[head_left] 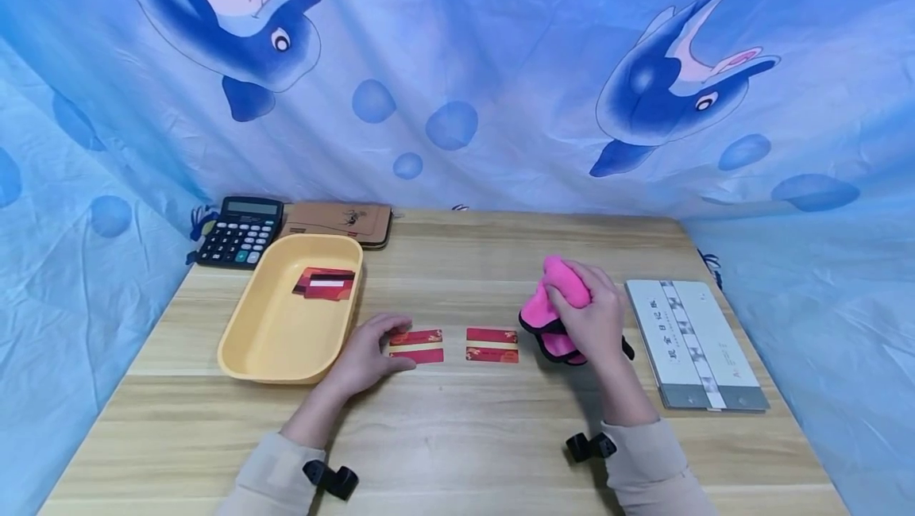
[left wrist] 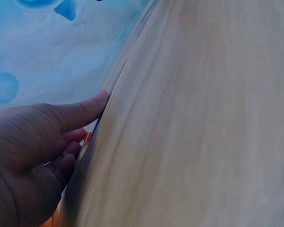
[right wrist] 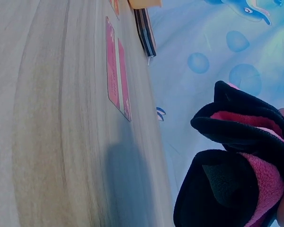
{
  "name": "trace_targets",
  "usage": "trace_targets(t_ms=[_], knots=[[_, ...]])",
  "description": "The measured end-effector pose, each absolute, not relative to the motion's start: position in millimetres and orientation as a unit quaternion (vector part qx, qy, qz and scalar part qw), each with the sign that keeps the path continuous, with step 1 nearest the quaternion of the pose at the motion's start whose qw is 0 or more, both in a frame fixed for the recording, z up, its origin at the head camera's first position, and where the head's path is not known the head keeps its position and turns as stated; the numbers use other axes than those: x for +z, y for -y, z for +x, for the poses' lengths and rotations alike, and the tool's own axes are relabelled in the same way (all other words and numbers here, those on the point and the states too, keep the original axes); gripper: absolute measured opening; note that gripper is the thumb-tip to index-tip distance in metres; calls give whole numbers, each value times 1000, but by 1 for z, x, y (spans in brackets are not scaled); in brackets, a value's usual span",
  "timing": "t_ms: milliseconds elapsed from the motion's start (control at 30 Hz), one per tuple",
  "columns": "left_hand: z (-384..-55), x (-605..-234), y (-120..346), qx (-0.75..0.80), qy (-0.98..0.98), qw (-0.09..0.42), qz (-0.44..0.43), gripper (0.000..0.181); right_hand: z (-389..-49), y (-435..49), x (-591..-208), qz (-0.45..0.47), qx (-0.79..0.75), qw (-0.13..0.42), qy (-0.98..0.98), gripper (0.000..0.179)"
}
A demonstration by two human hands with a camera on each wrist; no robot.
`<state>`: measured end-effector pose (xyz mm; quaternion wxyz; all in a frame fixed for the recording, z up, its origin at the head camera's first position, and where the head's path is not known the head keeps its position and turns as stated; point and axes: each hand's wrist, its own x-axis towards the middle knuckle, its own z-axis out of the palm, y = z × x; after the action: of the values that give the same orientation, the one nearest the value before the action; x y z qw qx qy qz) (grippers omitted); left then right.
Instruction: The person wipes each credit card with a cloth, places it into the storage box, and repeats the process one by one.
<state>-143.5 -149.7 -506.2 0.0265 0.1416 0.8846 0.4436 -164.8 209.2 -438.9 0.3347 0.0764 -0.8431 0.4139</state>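
Observation:
My left hand (head_left: 369,353) is at a red card (head_left: 426,356) with a pale yellow stripe, lying on the table. Its thumb and fingers pinch the card's long edges at the left end. In the left wrist view the thumb (left wrist: 80,113) reaches down to the tabletop, with little of the card showing. A second red card (head_left: 492,345) lies to the right. My right hand (head_left: 596,317) grips a bunched pink fleecy cloth (head_left: 546,311) with black edging. The right wrist view shows its folds (right wrist: 227,184) raised beside the tabletop.
A yellow tray (head_left: 243,341) with several red cards (head_left: 329,284) inside stands left of my left hand. Behind it are a calculator (head_left: 243,234) and a brown zippered case (head_left: 336,222). A grey-white ledger (head_left: 696,345) lies at the right. A blue dolphin curtain (head_left: 500,63) borders the table (head_left: 457,444).

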Motion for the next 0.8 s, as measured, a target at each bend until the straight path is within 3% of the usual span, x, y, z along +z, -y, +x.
trace_targets(t_ms=[400,800], knots=[[-141,-505,139,391,-910,2,139,44,-166,-208,-441,102,414,326,843,45],[-137,-501,136,455,-881,-13,130,56,-165,-208,-440,111,415,321,844,48]])
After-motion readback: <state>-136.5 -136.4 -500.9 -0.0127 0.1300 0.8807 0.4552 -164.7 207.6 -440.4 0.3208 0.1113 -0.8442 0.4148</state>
